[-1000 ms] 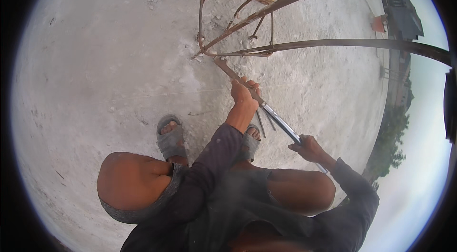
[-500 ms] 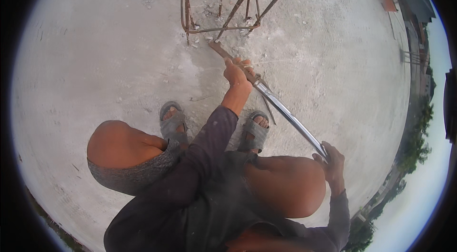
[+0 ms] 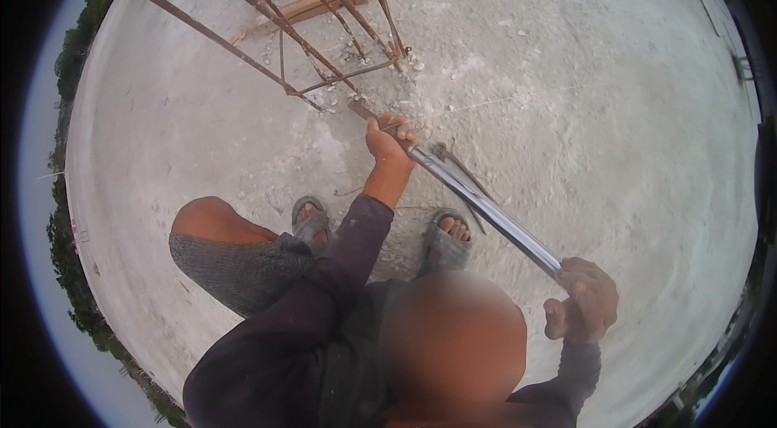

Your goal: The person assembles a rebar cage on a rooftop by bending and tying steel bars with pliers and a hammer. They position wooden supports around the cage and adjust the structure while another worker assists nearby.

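I squat on the grey floor [image 3: 615, 129], on the near side of a rusty cage [image 3: 344, 78] of rods that rise from it. My bar [image 3: 481, 206] slants from the foot of the cage out toward me and to the right. Its brown flat tip lies just beside the base of one rod of the cage; whether it touches, I cannot tell. Its longer part is a shiny round tube, farther from the cage.

My left hand [image 3: 390, 141], the one nearer the cage, is wrapped round the brown part, fingers curled over it. My right hand [image 3: 584, 298] is at the end farthest from the cage, fingers against the tube and thumb standing off it; I cannot tell whether it really grips.

A pale string [image 3: 510, 101] runs from near my left hand off to the right of the cage. A thin dark rod [image 3: 467, 171] lies on the floor to the cage's near right, partly hidden by the tube. My two sandals [image 3: 312, 226] are planted on the near side of the cage, well apart from it. Timber [image 3: 312, 6] lies beyond the cage.
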`<action>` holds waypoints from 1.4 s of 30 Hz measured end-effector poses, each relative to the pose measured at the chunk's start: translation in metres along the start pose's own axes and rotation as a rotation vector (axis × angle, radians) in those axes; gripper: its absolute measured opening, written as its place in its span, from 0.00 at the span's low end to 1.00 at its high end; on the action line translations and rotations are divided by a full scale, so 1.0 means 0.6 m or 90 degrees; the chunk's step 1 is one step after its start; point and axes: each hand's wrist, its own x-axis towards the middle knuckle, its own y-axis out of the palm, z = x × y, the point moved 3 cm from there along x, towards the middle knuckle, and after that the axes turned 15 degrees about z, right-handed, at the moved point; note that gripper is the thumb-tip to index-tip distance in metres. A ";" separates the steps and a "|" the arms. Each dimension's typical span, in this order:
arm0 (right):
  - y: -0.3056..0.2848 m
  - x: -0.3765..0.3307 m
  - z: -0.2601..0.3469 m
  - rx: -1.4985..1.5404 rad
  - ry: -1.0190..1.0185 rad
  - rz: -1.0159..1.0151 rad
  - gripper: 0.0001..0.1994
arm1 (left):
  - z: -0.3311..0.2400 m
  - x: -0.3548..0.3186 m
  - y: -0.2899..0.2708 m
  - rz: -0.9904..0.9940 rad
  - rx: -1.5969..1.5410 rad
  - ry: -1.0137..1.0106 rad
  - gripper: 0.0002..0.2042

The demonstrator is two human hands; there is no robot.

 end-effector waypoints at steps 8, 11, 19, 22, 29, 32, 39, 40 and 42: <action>-0.030 0.071 0.005 -0.009 -0.013 0.101 0.19 | -0.017 0.006 0.026 -0.072 0.036 -0.062 0.16; -0.038 0.112 0.020 -0.036 -0.022 0.075 0.19 | -0.027 0.002 0.040 -0.109 0.044 -0.119 0.15; -0.062 0.229 0.020 -0.066 -0.036 -0.007 0.17 | -0.062 0.009 0.098 -0.154 -0.022 -0.161 0.19; -0.054 0.193 -0.017 -0.049 0.116 -0.093 0.18 | -0.039 0.013 0.080 -0.119 -0.026 -0.137 0.19; 0.006 0.018 0.022 -0.070 0.292 0.240 0.23 | -0.024 0.001 -0.002 0.010 -0.004 -0.077 0.20; 0.078 -0.065 0.072 -0.017 0.266 0.190 0.25 | -0.025 -0.003 -0.032 0.032 0.096 -0.087 0.19; 0.205 -0.207 0.128 0.116 0.326 0.244 0.27 | -0.057 -0.010 -0.103 0.129 0.260 -0.107 0.17; 0.214 -0.215 0.128 0.140 0.341 0.251 0.27 | -0.061 -0.010 -0.107 0.144 0.244 -0.112 0.17; 0.225 -0.224 0.131 0.189 0.338 0.266 0.28 | -0.064 -0.010 -0.110 0.160 0.211 -0.121 0.16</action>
